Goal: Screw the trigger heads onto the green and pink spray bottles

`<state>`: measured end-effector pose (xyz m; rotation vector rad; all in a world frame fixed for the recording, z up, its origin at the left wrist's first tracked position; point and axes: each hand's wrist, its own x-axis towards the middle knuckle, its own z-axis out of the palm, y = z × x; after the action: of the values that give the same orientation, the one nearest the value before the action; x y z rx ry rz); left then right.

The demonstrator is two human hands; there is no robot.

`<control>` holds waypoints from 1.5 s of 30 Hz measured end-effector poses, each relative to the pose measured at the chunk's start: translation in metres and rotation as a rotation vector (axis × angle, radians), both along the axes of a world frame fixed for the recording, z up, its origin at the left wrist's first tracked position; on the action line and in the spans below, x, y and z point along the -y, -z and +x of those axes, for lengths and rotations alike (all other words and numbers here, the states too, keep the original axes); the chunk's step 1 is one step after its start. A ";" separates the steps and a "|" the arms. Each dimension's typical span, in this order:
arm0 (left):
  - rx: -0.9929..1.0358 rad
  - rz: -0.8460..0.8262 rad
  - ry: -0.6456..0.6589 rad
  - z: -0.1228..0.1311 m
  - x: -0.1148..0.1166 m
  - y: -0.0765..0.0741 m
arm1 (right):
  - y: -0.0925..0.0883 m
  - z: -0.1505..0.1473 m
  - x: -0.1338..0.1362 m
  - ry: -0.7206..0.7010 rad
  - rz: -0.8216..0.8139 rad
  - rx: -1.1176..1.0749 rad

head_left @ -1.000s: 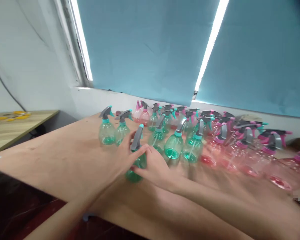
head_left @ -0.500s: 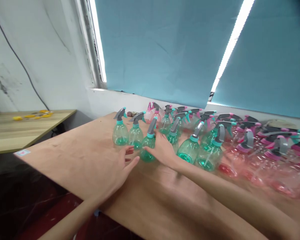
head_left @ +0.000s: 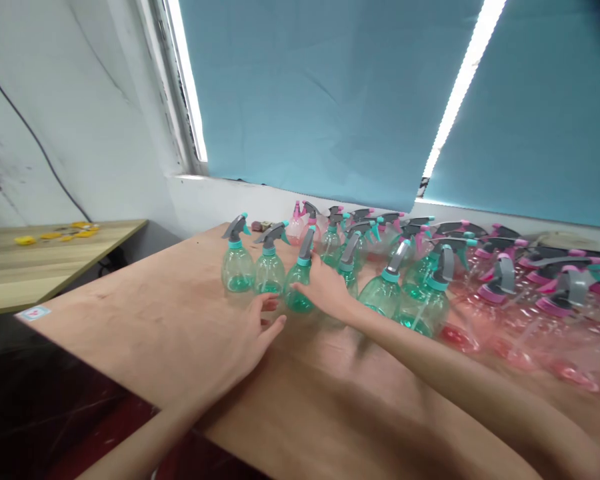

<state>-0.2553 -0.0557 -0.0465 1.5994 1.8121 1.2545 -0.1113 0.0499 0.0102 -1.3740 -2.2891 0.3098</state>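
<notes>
Held left hand [head_left: 250, 332] open and flat over the brown table [head_left: 130, 313], fingers spread; laid right hand [head_left: 327, 291] against an upright green spray bottle [head_left: 297, 295], grip impossible to tell. Found it third in the front row, just right of two more green bottles [head_left: 237, 270], all see-through, seemingly empty. Lost count of the pink bottles [head_left: 500, 283] crowded behind, too blurred.

The right hand [head_left: 327, 291] covers the right side of a green spray bottle [head_left: 295, 303], so whether it grips or only rests there cannot be told. The left forearm [head_left: 145, 440] and right forearm [head_left: 480, 393] run off the bottom edge. Pink spray bottles [head_left: 555, 300] are smeared by blur and cut by the right edge. Yellow bits [head_left: 55, 234] on the side table [head_left: 30, 273] and a corner label [head_left: 33, 312] are too small to make out.
</notes>
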 end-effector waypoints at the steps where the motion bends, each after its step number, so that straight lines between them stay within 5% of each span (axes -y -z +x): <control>1: -0.007 -0.007 0.003 0.001 0.000 -0.001 | 0.000 0.000 0.000 0.000 -0.007 -0.004; 12: -0.057 -0.025 0.035 0.008 0.000 -0.003 | -0.005 0.006 0.007 -0.057 -0.017 -0.052; 19: -0.097 -0.001 0.076 0.018 -0.013 0.003 | -0.007 0.054 0.040 -0.161 0.092 -0.092; 26: -0.280 -0.081 0.105 0.067 -0.042 -0.033 | 0.003 0.103 0.056 -0.158 0.061 -0.076; 31: -0.465 -0.164 -0.004 0.099 -0.067 -0.054 | 0.009 0.121 0.050 -0.145 0.041 -0.071; 38: -0.638 -0.172 -0.101 0.111 -0.093 -0.053 | 0.004 0.140 0.048 -0.127 0.008 -0.073; 45: -0.747 -0.136 -0.129 0.115 -0.091 -0.053 | -0.001 0.161 0.049 -0.073 -0.041 -0.130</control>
<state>-0.1403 0.0354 0.0069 2.0629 2.3933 0.5728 0.0497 0.0009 0.0114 -1.2530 -2.2406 0.4577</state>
